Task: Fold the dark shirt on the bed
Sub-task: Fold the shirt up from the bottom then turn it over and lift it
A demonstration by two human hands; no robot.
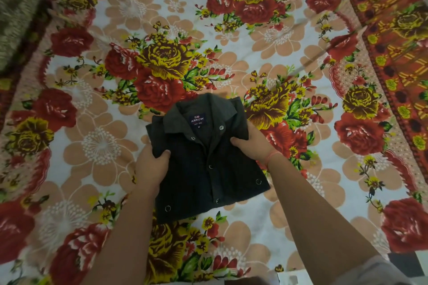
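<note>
From my head camera, the dark shirt (206, 157) lies folded into a compact rectangle, collar up, on the flowered bedsheet (104, 141). My left hand (151, 165) pinches its left edge, thumb on top; my right hand (251, 146) grips the right edge likewise.

Upper left, a blurred grey lump (14, 18) runs off frame. The small print on the shirt (208, 169) label (197, 120) is unreadable.
</note>
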